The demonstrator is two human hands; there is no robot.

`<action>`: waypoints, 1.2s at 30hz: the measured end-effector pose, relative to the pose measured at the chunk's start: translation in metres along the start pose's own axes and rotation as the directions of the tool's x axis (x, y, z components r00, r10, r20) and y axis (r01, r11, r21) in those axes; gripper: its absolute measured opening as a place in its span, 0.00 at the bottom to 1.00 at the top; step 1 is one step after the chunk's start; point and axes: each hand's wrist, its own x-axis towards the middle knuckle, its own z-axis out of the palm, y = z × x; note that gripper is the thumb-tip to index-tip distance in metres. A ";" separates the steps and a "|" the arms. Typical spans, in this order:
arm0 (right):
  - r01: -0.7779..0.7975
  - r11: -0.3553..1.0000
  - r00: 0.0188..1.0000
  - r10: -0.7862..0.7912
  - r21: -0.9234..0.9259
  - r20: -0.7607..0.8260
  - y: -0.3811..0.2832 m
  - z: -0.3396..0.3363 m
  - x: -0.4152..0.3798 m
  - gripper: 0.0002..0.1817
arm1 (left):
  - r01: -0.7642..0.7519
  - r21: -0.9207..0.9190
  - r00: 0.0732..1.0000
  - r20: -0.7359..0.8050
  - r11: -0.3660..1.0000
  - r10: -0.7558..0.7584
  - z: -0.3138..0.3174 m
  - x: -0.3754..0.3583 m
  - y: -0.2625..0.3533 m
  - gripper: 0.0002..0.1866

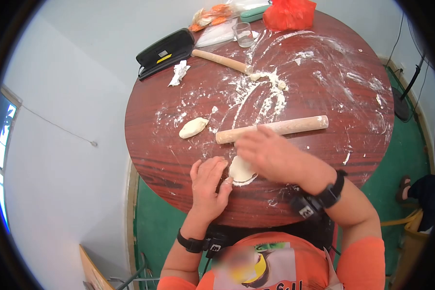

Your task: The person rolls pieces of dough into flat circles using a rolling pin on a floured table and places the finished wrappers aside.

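A flat round piece of dough (pixel 241 170) lies near the front edge of the round wooden table. My left hand (pixel 210 186) rests at its left side, fingers apart and its tips close to the dough's edge. Over the dough's upper right is my right hand (pixel 266 151), blurred by motion, its fingertips near a thick rolling pin (pixel 295 126); whether it touches either is hard to tell. The pin lies just beyond the dough. An oval dough lump (pixel 194 128) sits to the left of the pin.
Across the dark red table (pixel 179 159) lie scattered flour, a thinner rolling pin (pixel 222 61), crumpled tissue (pixel 179 73), an open black case (pixel 165 53), a glass (pixel 243 35) and a red plastic bag (pixel 290 14). Another person's foot (pixel 404 187) shows at the right.
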 end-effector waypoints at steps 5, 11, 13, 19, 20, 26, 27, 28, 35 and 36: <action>0.006 0.998 0.984 0.006 -0.062 0.180 -0.034 -0.003 -0.038 0.32 | -0.037 0.103 0.999 0.033 0.994 0.033 -0.015 0.019 -0.016 0.23; -0.126 0.967 0.962 0.174 -0.223 0.212 -0.034 -0.030 -0.083 0.35 | -0.164 0.153 0.977 0.161 0.974 0.139 -0.007 0.051 -0.024 0.30; -0.220 0.953 0.944 0.262 -0.209 0.200 -0.028 -0.043 -0.103 0.34 | -0.192 0.160 0.970 0.181 0.968 0.162 -0.003 0.061 -0.021 0.31; -0.485 0.737 0.814 0.578 -0.470 0.067 0.035 -0.075 -0.158 0.35 | -0.171 0.127 0.937 0.326 0.977 0.122 0.012 0.076 -0.021 0.34; -0.519 0.686 0.782 0.622 -0.509 0.042 0.056 -0.076 -0.164 0.35 | -0.187 0.124 0.945 0.293 0.975 0.144 0.015 0.078 -0.018 0.32; -0.707 0.550 0.648 0.755 -0.445 -0.096 0.138 -0.091 -0.164 0.23 | -0.232 0.030 0.947 0.237 0.972 0.219 0.037 0.080 -0.025 0.22; -0.718 0.549 0.647 0.752 -0.428 -0.123 0.135 -0.096 -0.152 0.20 | -0.215 0.042 0.953 0.227 0.976 0.200 0.037 0.079 -0.027 0.22; -0.730 0.548 0.645 0.750 -0.409 -0.146 0.133 -0.097 -0.140 0.17 | -0.240 0.023 0.948 0.220 0.970 0.230 0.037 0.080 -0.028 0.20; -0.491 0.844 0.871 0.471 -0.215 -0.140 0.106 -0.048 -0.029 0.08 | -0.328 -0.012 0.931 0.162 0.945 0.326 0.037 0.077 -0.029 0.21; -0.487 0.846 0.873 0.467 -0.216 -0.139 0.108 -0.042 -0.014 0.08 | -0.345 -0.031 0.924 0.166 0.938 0.345 0.037 0.077 -0.029 0.20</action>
